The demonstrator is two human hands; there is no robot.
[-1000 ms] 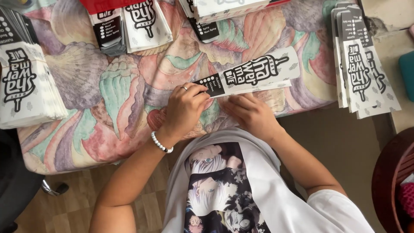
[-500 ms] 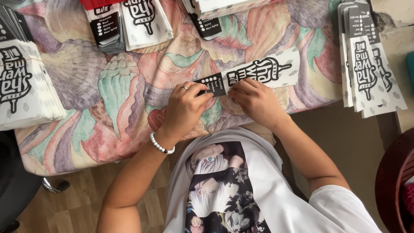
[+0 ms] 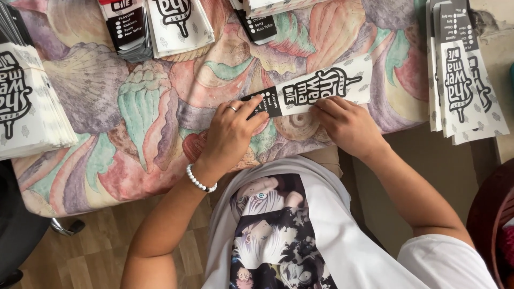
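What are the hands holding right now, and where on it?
Both hands press one flat paper sleeve onto the tablecloth. The left hand is on its black end, the right hand on the lower edge near the middle. Nothing is lifted.

Quick count: one loose paper sleeve (image 3: 321, 88) flat on the cloth, five stacks of the same sleeves around it, at left (image 3: 29, 104), top left (image 3: 126, 27), top middle-left (image 3: 179, 21), top centre (image 3: 262, 18) and right (image 3: 463, 69). Two hands, one bead bracelet (image 3: 201, 182), one ring (image 3: 232, 108).
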